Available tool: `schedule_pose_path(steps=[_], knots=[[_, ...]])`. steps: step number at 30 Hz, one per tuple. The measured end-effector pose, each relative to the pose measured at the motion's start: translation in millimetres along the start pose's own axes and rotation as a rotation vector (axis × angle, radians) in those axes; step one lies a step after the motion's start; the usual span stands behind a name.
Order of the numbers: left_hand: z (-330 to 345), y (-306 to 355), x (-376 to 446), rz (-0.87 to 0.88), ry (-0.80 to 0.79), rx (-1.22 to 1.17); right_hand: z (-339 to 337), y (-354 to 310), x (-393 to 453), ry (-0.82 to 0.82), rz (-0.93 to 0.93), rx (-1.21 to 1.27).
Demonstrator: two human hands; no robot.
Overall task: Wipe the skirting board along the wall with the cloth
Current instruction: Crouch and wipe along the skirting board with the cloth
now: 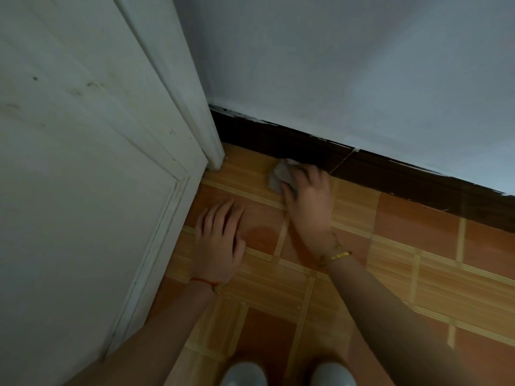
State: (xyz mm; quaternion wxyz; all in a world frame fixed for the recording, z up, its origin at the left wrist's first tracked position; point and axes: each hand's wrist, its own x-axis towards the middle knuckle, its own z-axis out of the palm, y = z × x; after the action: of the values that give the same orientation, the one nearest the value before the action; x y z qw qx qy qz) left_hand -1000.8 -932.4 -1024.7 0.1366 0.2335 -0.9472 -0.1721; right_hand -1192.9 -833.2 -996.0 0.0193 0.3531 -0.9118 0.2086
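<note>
A dark brown skirting board (390,174) runs along the foot of the pale wall, from the door frame down to the right. My right hand (308,196) holds a small grey cloth (280,175) against the bottom of the board, near its left part. The cloth bunches out to the left of my fingers and touches the floor. My left hand (218,238) rests flat on the orange floor tiles, fingers spread, a little left of the cloth.
A white panelled door (83,190) and its frame (200,112) fill the left side, close to my left hand. Orange and tan tiles (418,260) cover the floor. The toes of two light shoes (287,371) show at the bottom edge.
</note>
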Motion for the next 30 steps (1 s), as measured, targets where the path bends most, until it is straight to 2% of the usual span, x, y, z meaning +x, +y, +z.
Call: schedule_pose_path(steps=[3, 6, 11, 15, 20, 22, 27, 30], knots=[[1.4, 0.0, -0.2, -0.009, -0.010, -0.006, -17.6, 33.4, -17.9, 0.085, 0.121, -0.028], [0.7, 1.3, 0.3, -0.014, -0.008, -0.013, -14.8, 28.7, -20.2, 0.111, 0.196, 0.009], [-1.1, 2.6, 0.6, -0.014, -0.007, -0.010, 5.7, -15.3, 0.2, -0.022, -0.070, 0.069], [-0.7, 2.6, -0.5, -0.016, -0.007, -0.012, -0.8, -5.4, -0.8, -0.027, -0.061, 0.061], [0.2, 3.0, -0.7, -0.031, -0.020, -0.023, -32.6, 58.0, -31.5, 0.111, 0.211, 0.049], [0.2, 3.1, -0.6, -0.032, -0.022, -0.018, -39.6, 64.2, -38.2, 0.163, 0.311, 0.103], [-1.0, 4.3, -0.4, -0.031, -0.020, -0.016, -38.8, 17.7, -29.4, 0.254, 0.183, 0.334], [-1.2, 2.9, -0.4, -0.019, -0.017, -0.011, -31.2, -19.8, -6.2, 0.375, 0.294, 0.523]])
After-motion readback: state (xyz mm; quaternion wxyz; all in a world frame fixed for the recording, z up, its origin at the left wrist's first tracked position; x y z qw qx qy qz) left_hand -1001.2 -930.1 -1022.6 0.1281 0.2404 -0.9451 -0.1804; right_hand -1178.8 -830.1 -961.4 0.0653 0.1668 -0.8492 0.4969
